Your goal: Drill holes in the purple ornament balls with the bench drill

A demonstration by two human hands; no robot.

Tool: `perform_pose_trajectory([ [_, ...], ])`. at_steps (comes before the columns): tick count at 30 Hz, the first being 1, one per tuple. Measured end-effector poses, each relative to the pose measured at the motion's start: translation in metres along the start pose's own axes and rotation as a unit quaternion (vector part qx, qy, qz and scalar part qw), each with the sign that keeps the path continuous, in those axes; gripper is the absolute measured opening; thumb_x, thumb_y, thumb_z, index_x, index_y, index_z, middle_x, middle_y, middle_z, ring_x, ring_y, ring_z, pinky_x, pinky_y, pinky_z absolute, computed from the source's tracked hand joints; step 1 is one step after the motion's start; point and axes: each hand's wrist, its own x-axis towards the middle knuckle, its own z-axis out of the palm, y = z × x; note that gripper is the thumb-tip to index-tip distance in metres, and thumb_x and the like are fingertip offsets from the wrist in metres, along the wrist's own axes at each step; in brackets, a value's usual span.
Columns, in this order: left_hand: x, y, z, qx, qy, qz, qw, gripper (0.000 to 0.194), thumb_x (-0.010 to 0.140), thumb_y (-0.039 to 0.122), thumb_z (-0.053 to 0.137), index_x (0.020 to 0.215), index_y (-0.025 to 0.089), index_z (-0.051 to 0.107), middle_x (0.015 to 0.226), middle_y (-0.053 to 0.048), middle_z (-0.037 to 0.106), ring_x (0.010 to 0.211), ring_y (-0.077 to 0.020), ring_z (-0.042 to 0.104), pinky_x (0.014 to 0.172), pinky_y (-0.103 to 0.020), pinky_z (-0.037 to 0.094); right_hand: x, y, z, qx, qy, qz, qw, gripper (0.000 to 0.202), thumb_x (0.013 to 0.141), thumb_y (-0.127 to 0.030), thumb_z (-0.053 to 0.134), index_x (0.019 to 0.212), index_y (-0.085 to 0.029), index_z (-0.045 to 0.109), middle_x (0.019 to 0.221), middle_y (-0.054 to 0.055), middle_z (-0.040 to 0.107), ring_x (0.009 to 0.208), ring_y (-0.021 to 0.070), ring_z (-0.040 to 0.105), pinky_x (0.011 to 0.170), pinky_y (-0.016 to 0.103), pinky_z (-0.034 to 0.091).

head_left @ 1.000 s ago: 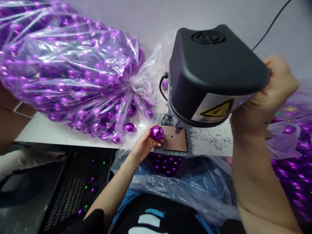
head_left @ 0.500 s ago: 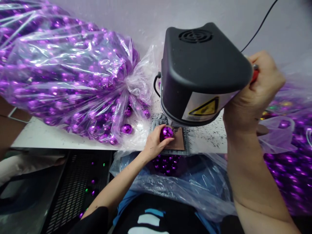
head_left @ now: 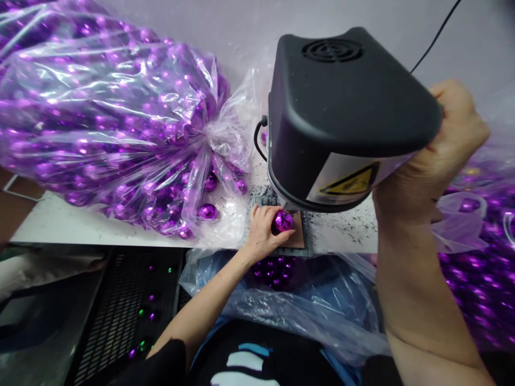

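Observation:
My left hand (head_left: 263, 230) is closed around a shiny purple faceted ball (head_left: 282, 220), thumb and fingers on its sides. The ball sits over a brown pad (head_left: 296, 236) on a grey base, under the lower end of a black-housed machine (head_left: 354, 102). A vent marks the machine's top, and a yellow warning label (head_left: 352, 179) its front. My right hand (head_left: 458, 128) is raised and closed at the machine's right side on its handle, which my fingers and the housing mostly hide.
A large clear bag (head_left: 120, 118) of purple balls lies at the left, a loose ball (head_left: 207, 211) beside its knot. More purple balls (head_left: 478, 289) fill the right side. Clear plastic with balls (head_left: 273, 272) hangs at my lap. Dark flakes litter the white table (head_left: 346, 230).
My left hand has shifted slightly right with the ball. The machine head and my right hand appear farther right, and the red handle part seen before is now hidden.

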Motion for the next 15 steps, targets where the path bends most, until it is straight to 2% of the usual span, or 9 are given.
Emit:
perform_pose_trajectory([
  [6, -0.002, 0.0, 0.002, -0.004, -0.038, -0.01, 0.999, 0.048, 0.084, 0.036, 0.072, 0.124, 0.02, 0.051, 0.119, -0.009, 0.062, 0.12, -0.0277, 0.052, 0.114, -0.051, 0.029, 0.001, 0.002, -0.002, 0.008, -0.009, -0.007, 1.0, 0.036, 0.092, -0.038, 0.048, 0.074, -0.007, 0.047, 0.059, -0.005, 0.031, 0.059, -0.0071, 0.03, 0.061, 0.016, 0.019],
  [10, -0.002, -0.001, 0.002, -0.013, -0.05, -0.009, 0.999, 0.045, 0.086, 0.036, 0.069, 0.123, 0.02, 0.05, 0.114, -0.008, 0.062, 0.115, -0.0264, 0.054, 0.115, -0.052, 0.027, -0.003, -0.002, -0.005, -0.034, -0.003, -0.021, 0.999, 0.039, 0.094, -0.042, 0.045, 0.075, -0.008, 0.047, 0.06, -0.004, 0.027, 0.06, -0.0054, 0.027, 0.062, 0.015, 0.021],
  [15, -0.003, -0.001, 0.003, -0.029, -0.055, -0.023, 0.998, 0.042, 0.088, 0.035, 0.067, 0.123, 0.02, 0.049, 0.115, -0.009, 0.061, 0.115, -0.0269, 0.055, 0.113, -0.054, 0.03, -0.036, -0.002, -0.018, -0.088, 0.079, -0.073, 0.99, 0.04, 0.095, -0.044, 0.043, 0.077, -0.012, 0.058, 0.066, 0.0, 0.046, 0.06, -0.0011, 0.038, 0.059, 0.02, 0.03],
])
